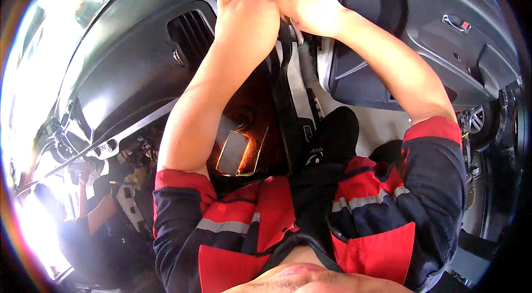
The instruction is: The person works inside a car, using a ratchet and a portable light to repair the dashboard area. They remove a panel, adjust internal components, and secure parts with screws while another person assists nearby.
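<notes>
My left hand [247, 16] and my right hand [306, 6] meet at the front corner of a car's door opening, where the dashboard ends. The fingers of both are bent and closed together, and what they grip is hidden beneath them. A black strip [284, 63] runs from under my hands down along the pale door sill [302, 71]. Just below my right hand, a dark ribbed sleeve [304, 55] lies beside the sill. The left hand's knuckles are close to the dashboard's end.
The black dashboard [130, 57] with an air vent [191, 32] fills the left. On the right, the door [421, 32] stands swung out, with its inner handle [456, 24]. A grey flat rectangle [233, 152] lies in orange light in the footwell. Another person's arm [100, 215] shows at lower left.
</notes>
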`<move>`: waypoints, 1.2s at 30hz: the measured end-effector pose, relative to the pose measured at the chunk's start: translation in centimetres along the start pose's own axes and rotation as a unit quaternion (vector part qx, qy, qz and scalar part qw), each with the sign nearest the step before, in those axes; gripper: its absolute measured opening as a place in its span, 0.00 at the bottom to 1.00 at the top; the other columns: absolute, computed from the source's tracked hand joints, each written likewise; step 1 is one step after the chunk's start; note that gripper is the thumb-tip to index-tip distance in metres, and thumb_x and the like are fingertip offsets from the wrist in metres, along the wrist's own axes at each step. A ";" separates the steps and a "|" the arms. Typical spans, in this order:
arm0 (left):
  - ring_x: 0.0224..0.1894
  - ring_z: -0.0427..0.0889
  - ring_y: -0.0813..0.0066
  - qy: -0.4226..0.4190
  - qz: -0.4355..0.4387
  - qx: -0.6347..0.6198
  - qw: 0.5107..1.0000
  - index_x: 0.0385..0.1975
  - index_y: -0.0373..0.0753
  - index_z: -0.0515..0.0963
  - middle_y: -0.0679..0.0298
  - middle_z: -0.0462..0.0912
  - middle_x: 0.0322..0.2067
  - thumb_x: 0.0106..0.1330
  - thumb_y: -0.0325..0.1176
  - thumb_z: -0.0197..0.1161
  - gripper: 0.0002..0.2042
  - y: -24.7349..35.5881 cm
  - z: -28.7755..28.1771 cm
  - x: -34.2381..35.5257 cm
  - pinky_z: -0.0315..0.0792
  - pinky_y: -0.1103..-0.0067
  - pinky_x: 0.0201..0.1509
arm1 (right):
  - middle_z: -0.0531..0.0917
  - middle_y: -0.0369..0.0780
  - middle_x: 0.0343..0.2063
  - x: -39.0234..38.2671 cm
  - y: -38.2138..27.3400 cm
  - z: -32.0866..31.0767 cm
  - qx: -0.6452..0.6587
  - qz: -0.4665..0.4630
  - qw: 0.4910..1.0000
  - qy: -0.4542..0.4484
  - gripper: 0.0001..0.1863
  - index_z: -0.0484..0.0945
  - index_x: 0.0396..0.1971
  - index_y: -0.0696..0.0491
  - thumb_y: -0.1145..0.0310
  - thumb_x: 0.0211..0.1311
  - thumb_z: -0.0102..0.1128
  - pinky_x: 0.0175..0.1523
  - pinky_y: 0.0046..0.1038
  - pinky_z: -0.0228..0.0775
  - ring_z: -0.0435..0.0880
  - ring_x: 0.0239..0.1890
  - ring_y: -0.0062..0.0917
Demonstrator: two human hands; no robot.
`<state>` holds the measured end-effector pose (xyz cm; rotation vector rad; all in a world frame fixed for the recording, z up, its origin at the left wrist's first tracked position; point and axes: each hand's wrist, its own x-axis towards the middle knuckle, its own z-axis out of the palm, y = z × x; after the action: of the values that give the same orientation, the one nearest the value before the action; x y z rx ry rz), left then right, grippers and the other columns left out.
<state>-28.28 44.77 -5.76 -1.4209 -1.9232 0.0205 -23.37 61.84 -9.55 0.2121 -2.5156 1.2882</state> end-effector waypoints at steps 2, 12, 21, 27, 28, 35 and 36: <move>0.48 0.78 0.58 -0.013 -0.002 -0.002 1.000 0.28 0.39 0.85 0.57 0.82 0.33 0.52 0.27 0.60 0.08 0.0 -0.1 0.0 0.63 0.54 0.64 | 0.74 0.33 0.17 0.0 -0.1 -0.2 0.084 0.069 0.993 -0.037 0.12 0.80 0.37 0.59 0.75 0.50 0.58 0.25 0.22 0.61 0.70 0.19 0.15; 0.49 0.77 0.57 0.019 0.001 -0.001 1.000 0.28 0.37 0.85 0.57 0.81 0.34 0.52 0.26 0.58 0.08 0.0 0.3 0.0 0.63 0.55 0.63 | 0.77 0.35 0.18 0.2 1.0 -0.8 -0.121 -0.083 0.989 -0.017 0.11 0.80 0.35 0.55 0.76 0.48 0.57 0.33 0.29 0.68 0.77 0.23 0.27; 0.50 0.77 0.57 -0.003 -0.006 -0.002 1.000 0.28 0.37 0.85 0.57 0.81 0.34 0.51 0.26 0.59 0.08 0.1 0.1 0.1 0.62 0.55 0.64 | 0.80 0.37 0.26 0.5 -0.1 -1.5 -0.046 -0.001 0.997 -0.066 0.13 0.79 0.38 0.55 0.73 0.51 0.59 0.36 0.32 0.70 0.78 0.29 0.30; 0.50 0.77 0.57 0.014 0.002 0.002 1.000 0.29 0.37 0.85 0.57 0.82 0.34 0.51 0.27 0.60 0.08 -0.2 0.3 0.0 0.62 0.55 0.64 | 0.70 0.35 0.13 0.7 -0.2 -1.0 -0.437 -0.353 0.818 0.121 0.08 0.80 0.33 0.58 0.70 0.54 0.58 0.31 0.30 0.67 0.71 0.20 0.21; 0.50 0.77 0.58 0.018 0.002 0.004 1.000 0.29 0.38 0.85 0.57 0.82 0.34 0.51 0.27 0.61 0.08 -0.2 0.3 -0.1 0.62 0.55 0.64 | 0.70 0.35 0.14 0.6 -0.6 -0.9 -0.345 -0.202 0.914 0.063 0.08 0.80 0.33 0.58 0.71 0.54 0.58 0.31 0.30 0.67 0.72 0.20 0.22; 0.50 0.77 0.58 0.005 0.002 -0.002 1.000 0.28 0.39 0.86 0.58 0.82 0.33 0.51 0.28 0.61 0.08 0.2 0.0 0.2 0.62 0.55 0.63 | 0.75 0.42 0.18 0.7 0.4 -1.9 -0.428 -0.313 0.845 0.070 0.13 0.81 0.42 0.55 0.67 0.60 0.57 0.34 0.32 0.70 0.76 0.24 0.25; 0.50 0.77 0.58 0.003 0.002 0.000 1.000 0.28 0.39 0.86 0.58 0.82 0.33 0.51 0.28 0.61 0.08 0.1 0.1 0.0 0.62 0.55 0.63 | 0.76 0.42 0.18 0.4 0.5 -1.5 -0.336 -0.242 0.910 0.022 0.13 0.80 0.43 0.55 0.67 0.60 0.58 0.34 0.32 0.70 0.76 0.24 0.25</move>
<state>-28.21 44.88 -5.86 -1.4233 -1.9161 0.0195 -23.60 63.37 -8.91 0.5816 -2.4714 0.2084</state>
